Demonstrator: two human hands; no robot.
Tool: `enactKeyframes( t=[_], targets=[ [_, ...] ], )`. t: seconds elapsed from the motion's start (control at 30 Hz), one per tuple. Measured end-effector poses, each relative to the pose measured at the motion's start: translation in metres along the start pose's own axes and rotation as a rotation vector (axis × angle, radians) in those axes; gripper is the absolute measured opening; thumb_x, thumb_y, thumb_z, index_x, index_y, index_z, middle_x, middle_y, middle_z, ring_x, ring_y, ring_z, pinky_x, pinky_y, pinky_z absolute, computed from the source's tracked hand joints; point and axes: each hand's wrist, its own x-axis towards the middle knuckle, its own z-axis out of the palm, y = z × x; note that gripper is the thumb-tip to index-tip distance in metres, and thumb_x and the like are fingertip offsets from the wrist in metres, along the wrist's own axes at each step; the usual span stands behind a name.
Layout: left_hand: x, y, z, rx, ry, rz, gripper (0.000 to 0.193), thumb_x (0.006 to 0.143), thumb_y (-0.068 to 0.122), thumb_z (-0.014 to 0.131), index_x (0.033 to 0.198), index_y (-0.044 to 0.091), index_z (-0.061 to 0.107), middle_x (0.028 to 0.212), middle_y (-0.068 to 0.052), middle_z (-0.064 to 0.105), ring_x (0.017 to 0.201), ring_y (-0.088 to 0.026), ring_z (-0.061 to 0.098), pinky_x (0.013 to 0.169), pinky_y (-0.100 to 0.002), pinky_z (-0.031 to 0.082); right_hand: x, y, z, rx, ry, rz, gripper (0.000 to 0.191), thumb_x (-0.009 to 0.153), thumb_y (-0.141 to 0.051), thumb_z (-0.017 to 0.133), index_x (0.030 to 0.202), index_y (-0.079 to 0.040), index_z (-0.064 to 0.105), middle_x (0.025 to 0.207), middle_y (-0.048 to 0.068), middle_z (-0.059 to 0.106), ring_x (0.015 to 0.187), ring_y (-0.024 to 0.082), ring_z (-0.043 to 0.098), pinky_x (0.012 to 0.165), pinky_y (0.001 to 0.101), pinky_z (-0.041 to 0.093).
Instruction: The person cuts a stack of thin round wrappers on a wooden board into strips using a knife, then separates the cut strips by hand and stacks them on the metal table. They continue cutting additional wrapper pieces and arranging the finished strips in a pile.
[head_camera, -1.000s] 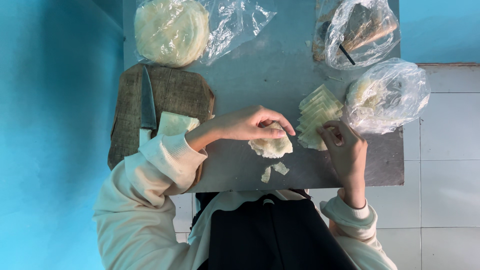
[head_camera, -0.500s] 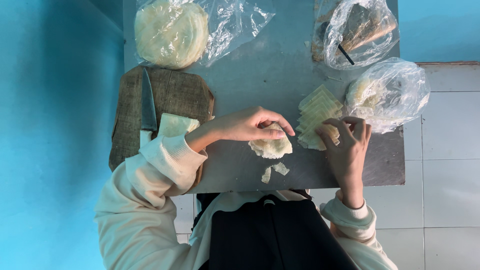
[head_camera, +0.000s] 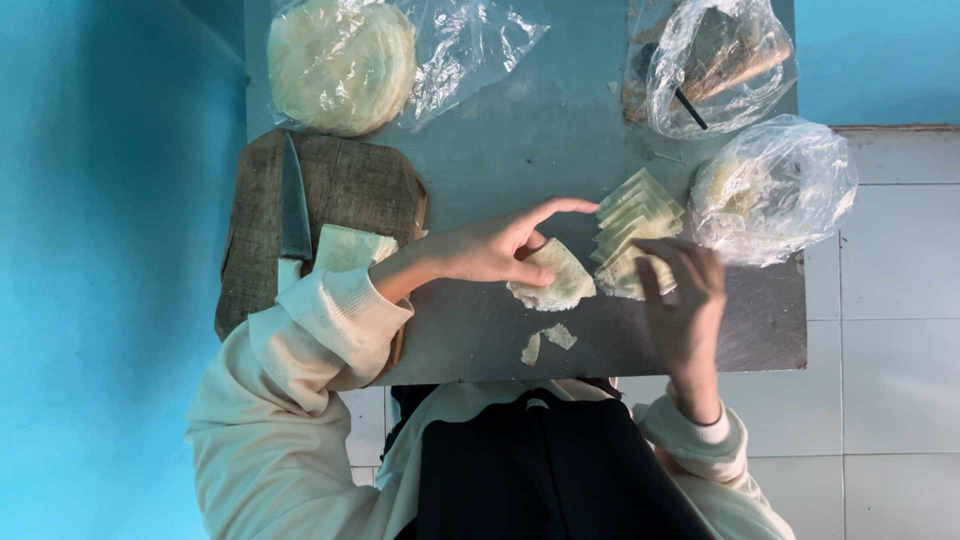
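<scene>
**Wrapper sheet under the left fingers; right hand at the cut stack**

Left hand (head_camera: 490, 250): thumb and lower fingers press together on the near edge of a pale wedge-shaped sheet (head_camera: 555, 277) lying flat at centre frame; the index finger points out straight above it, clear of the sheet. Right hand (head_camera: 685, 300): fingers loosely spread and blurred, tips over the lower end of the stack (head_camera: 632, 235) of cut wedges just right of the sheet; whether they grip a piece cannot be told.

Two small scraps (head_camera: 547, 342) lie below the sheet on the grey table (head_camera: 520, 130). Left of centre, a knife (head_camera: 294, 200) and another cut piece (head_camera: 352, 248) rest on a dark board (head_camera: 350, 185). Upper left, a round pile of wrappers (head_camera: 340, 60) sits on clear plastic. Upper right, two bags (head_camera: 715, 60), the lower one (head_camera: 775, 190) touching the stack.

Judgement: the step in hand appears to be handling single wedges beside the stack. The next move calls for a light pinch, since the sheets look thin and prone to tear.
</scene>
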Motion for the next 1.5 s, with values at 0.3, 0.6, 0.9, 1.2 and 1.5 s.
enactKeyframes(
  t=[0.3,0.6,0.9,1.2,1.5],
  targets=[
    [0.010,-0.008,0.002,-0.189,0.130,0.050,0.064,0.109,0.030,0.052,0.167,0.022,0.029,0.091,-0.002,0.048,0.080,-0.009,0.044,0.072,-0.028,0.044,0.003,-0.047,0.013,0.149,0.021,-0.152,0.037,0.079,-0.005,0.089,0.112,-0.013,0.073,0.118,0.003,0.069,0.107,0.025,0.061,0.092,0.0371,0.051],
    [0.011,-0.001,0.001,-0.396,0.046,0.003,0.060,0.107,0.039,0.048,0.161,0.019,0.032,0.109,-0.003,0.059,0.100,-0.011,0.063,0.088,-0.033,0.059,0.000,-0.061,0.027,0.103,0.035,-0.212,0.034,0.075,-0.006,0.091,0.104,-0.014,0.076,0.109,-0.002,0.068,0.102,0.025,0.058,0.088,0.0382,0.049],
    [0.010,-0.008,0.004,-0.287,-0.058,0.094,0.094,0.090,0.003,0.080,0.161,0.020,0.021,0.121,-0.010,0.067,0.112,-0.016,0.067,0.097,-0.033,0.058,0.002,-0.052,0.030,0.165,-0.038,-0.105,0.024,0.081,0.002,0.080,0.101,-0.007,0.072,0.103,0.006,0.068,0.098,0.027,0.059,0.084,0.0388,0.050],
    [0.012,-0.015,0.005,-0.258,-0.101,0.093,0.101,0.086,-0.010,0.071,0.163,0.024,0.015,0.116,-0.009,0.066,0.108,-0.014,0.065,0.092,-0.032,0.057,-0.003,-0.035,0.040,0.371,-0.057,0.223,0.014,0.094,-0.002,0.073,0.108,-0.003,0.067,0.097,0.010,0.068,0.086,0.017,0.067,0.071,0.0288,0.054],
    [0.012,-0.017,0.003,-0.054,0.069,0.063,0.069,0.101,0.009,0.061,0.162,0.020,0.029,0.085,-0.001,0.062,0.075,-0.005,0.053,0.072,-0.029,0.048,0.004,-0.031,0.028,0.594,-0.132,0.381,0.036,0.098,-0.003,0.069,0.134,0.001,0.064,0.102,0.004,0.074,0.085,0.004,0.058,0.071,0.0220,0.042]
  ],
)
